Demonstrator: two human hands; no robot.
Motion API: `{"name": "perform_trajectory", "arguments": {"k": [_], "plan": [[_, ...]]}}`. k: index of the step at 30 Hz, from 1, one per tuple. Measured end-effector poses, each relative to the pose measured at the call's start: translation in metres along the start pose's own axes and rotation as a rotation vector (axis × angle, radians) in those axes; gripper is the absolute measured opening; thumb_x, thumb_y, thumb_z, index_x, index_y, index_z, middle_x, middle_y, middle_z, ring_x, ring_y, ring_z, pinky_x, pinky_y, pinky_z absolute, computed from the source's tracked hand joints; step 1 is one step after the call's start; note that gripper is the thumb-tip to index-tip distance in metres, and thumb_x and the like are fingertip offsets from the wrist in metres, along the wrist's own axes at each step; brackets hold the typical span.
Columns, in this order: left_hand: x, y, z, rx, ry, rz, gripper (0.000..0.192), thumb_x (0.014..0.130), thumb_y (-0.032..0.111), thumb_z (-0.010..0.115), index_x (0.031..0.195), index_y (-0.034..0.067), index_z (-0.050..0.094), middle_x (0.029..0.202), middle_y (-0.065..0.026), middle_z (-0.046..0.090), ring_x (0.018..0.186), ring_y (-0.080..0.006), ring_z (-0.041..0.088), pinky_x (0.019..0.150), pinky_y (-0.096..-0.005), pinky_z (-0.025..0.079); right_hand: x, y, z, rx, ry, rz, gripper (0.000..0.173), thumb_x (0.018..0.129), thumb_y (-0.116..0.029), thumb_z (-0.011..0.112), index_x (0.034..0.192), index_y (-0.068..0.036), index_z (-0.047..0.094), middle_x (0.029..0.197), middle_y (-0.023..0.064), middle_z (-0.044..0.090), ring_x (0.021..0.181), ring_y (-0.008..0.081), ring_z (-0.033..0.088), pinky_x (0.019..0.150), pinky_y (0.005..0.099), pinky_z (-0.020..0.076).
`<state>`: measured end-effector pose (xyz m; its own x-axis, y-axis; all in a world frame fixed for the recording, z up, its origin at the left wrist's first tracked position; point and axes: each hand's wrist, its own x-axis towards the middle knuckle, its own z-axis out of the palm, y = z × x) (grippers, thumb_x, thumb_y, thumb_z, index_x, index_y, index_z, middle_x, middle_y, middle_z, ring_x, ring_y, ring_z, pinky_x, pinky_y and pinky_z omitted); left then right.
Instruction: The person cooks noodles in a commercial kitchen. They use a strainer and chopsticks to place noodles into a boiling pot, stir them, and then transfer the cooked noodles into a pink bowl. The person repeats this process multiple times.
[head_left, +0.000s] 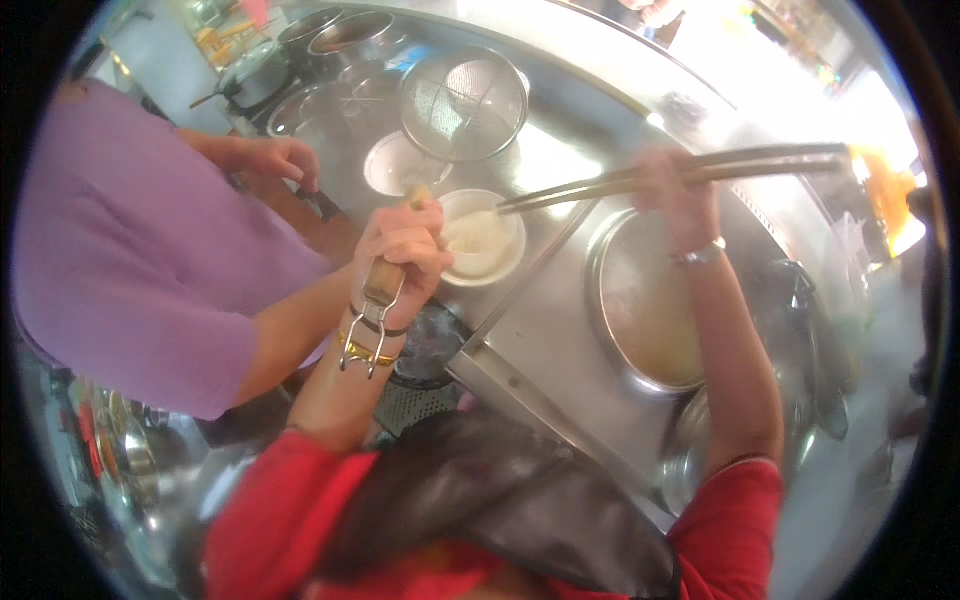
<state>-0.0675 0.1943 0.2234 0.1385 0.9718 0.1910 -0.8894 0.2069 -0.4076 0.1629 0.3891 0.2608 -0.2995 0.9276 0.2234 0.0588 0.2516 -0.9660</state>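
Note:
My left hand (405, 244) is closed around the wooden handle (385, 279) of a strainer, whose wire hook end hangs over my wrist. In line with that handle, the round mesh strainer (465, 105) is held tilted beyond a white bowl (390, 165). My right hand (671, 184) grips long cooking chopsticks (566, 193). Their tips reach the right rim of a second white bowl (484, 276), which holds pale food that looks like noodles in liquid. Whether the tips touch the food, I cannot tell. Below my right forearm sits a large round pot (649, 315) of cloudy, steaming liquid.
Close on my left stands a co-worker in a purple shirt (142, 247), one hand (277, 161) near the bowls. Metal pots (352, 37) and a lidded pot (259, 75) stand at the far left. A raised metal edge (536, 270) crosses the steel counter (532, 367). A ladle (829, 397) lies right.

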Motion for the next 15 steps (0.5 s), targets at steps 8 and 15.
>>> {"name": "perform_trajectory", "arguments": {"k": [8, 15], "plan": [[0.070, -0.044, -0.047, -0.002, 0.103, -0.359, 0.023, 0.089, 0.013, 0.033, 0.107, -0.003, 0.034, 0.067, -0.0010, 0.043, 0.051, -0.0100, 0.053, 0.056, -0.0265, 0.044, -0.143, -0.014, -0.149, 0.554, 0.674, -0.123, 0.019, 0.087, -0.021, 0.053, 0.083, -0.002, 0.058, 0.075, 0.0082, 0.059, 0.055, 0.0156, 0.054, 0.051, 0.0271, 0.0445], [0.105, -0.181, -0.139, 0.239, 0.554, -0.907, 0.039, 0.086, 0.016, 0.052, 0.118, -0.002, 0.039, 0.086, -0.0026, 0.053, 0.073, -0.0105, 0.055, 0.063, -0.0249, 0.048, -0.302, -0.034, -0.168, -0.346, 0.774, -0.269, 0.010, 0.084, -0.012, 0.053, 0.087, -0.003, 0.058, 0.089, 0.0117, 0.059, 0.077, 0.0225, 0.056, 0.067, 0.0329, 0.0456]]}}
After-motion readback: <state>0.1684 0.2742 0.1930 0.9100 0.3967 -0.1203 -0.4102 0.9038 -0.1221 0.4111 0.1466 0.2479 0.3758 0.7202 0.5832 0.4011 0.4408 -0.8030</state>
